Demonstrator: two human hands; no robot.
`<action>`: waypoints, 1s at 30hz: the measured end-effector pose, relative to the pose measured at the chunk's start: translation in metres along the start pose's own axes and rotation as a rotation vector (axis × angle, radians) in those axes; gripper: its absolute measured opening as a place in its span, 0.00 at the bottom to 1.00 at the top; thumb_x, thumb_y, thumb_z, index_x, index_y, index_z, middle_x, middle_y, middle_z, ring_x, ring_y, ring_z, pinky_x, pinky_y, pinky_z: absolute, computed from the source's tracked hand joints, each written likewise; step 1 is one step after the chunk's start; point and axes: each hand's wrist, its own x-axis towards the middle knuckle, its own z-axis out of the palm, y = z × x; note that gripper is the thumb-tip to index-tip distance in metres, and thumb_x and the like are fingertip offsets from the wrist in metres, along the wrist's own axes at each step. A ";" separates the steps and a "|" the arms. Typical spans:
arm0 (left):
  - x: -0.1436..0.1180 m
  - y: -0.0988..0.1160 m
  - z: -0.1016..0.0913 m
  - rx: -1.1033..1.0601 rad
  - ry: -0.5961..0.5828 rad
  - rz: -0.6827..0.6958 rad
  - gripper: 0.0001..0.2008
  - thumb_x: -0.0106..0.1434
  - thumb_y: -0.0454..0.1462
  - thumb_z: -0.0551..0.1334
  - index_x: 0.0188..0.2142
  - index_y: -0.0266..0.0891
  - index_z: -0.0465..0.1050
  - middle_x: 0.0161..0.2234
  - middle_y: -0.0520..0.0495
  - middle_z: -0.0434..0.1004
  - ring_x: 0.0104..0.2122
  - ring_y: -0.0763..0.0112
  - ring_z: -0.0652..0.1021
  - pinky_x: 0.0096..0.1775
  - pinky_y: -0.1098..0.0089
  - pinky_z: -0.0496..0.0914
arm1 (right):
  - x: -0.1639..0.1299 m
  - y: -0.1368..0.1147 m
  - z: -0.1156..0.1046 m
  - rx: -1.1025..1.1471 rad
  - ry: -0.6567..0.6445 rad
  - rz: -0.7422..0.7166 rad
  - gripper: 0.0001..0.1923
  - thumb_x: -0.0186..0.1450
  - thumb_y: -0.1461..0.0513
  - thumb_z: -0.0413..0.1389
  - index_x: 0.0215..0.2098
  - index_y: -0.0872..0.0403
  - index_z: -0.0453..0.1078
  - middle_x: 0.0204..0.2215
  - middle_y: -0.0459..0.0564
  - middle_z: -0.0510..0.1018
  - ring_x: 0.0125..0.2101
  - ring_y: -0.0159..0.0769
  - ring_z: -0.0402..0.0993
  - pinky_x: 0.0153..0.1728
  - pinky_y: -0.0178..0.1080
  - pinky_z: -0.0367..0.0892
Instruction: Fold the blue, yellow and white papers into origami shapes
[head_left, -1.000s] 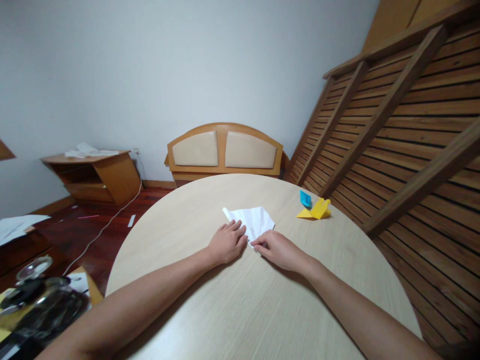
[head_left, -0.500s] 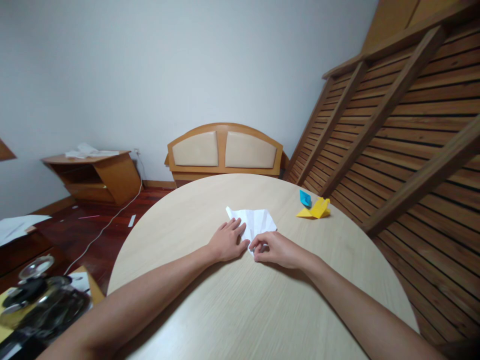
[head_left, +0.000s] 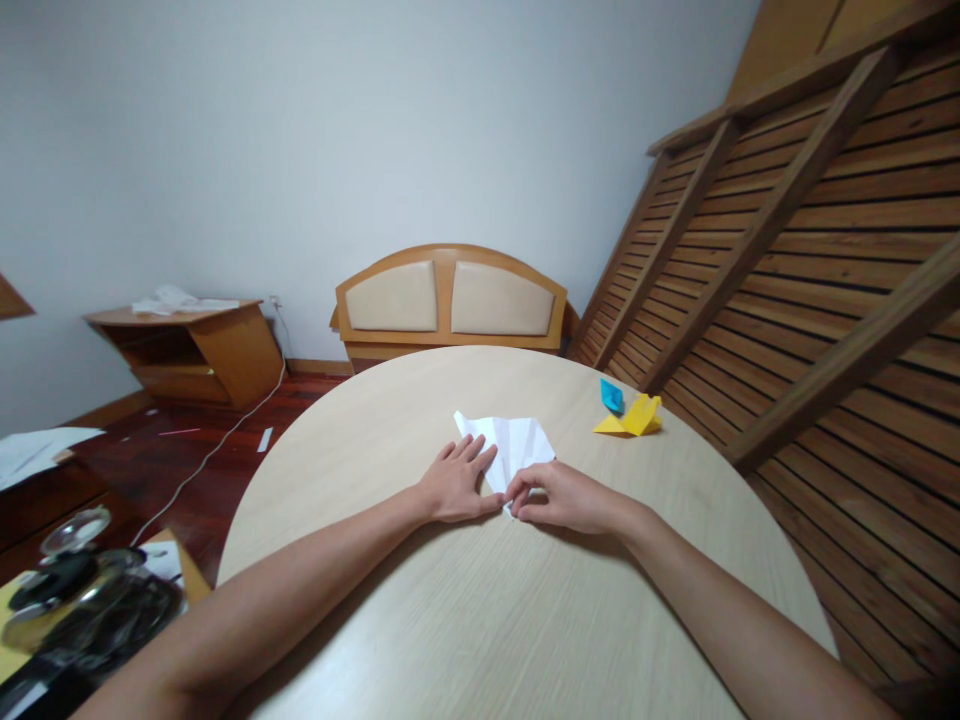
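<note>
A creased, partly folded sheet of white paper lies flat on the round, pale wooden table, a little past the table's middle and pointing its near corner toward the person. The left hand lies palm down with fingers stretched out and flat, pressing on the left near edge of the white paper. The right hand is curled, its thumb and forefinger pinched together on the paper's near tip, just beside the left hand's thumb so that the two hands almost touch. Both bare forearms run back across the tabletop toward the camera. Well apart to the right, near the table's far right rim, sit a small blue folded paper piece and a yellow folded paper piece, touching or nearly so. Beyond the table stands a wooden headboard with two beige padded panels against the white wall, a slatted wooden frame leans at the right, and a low wooden corner shelf stands at the left
</note>
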 end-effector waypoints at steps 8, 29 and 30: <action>-0.001 0.000 0.001 -0.024 -0.004 -0.006 0.45 0.64 0.63 0.48 0.70 0.38 0.49 0.71 0.37 0.44 0.70 0.50 0.48 0.66 0.49 0.46 | -0.001 -0.011 -0.004 -0.189 -0.031 -0.077 0.08 0.62 0.64 0.58 0.38 0.52 0.79 0.36 0.48 0.84 0.37 0.37 0.80 0.42 0.36 0.69; 0.000 0.001 0.001 0.021 -0.040 0.003 0.52 0.59 0.68 0.50 0.71 0.39 0.46 0.71 0.35 0.40 0.69 0.42 0.44 0.66 0.46 0.45 | -0.003 -0.008 -0.008 -0.390 -0.020 -0.119 0.06 0.62 0.65 0.57 0.34 0.54 0.78 0.32 0.49 0.81 0.33 0.35 0.75 0.35 0.34 0.65; 0.000 0.002 0.000 0.021 -0.042 0.004 0.52 0.59 0.69 0.49 0.71 0.39 0.45 0.71 0.34 0.39 0.69 0.42 0.44 0.66 0.46 0.45 | -0.003 -0.009 -0.008 -0.405 -0.003 -0.095 0.06 0.62 0.65 0.58 0.35 0.54 0.78 0.32 0.49 0.81 0.32 0.35 0.75 0.34 0.34 0.65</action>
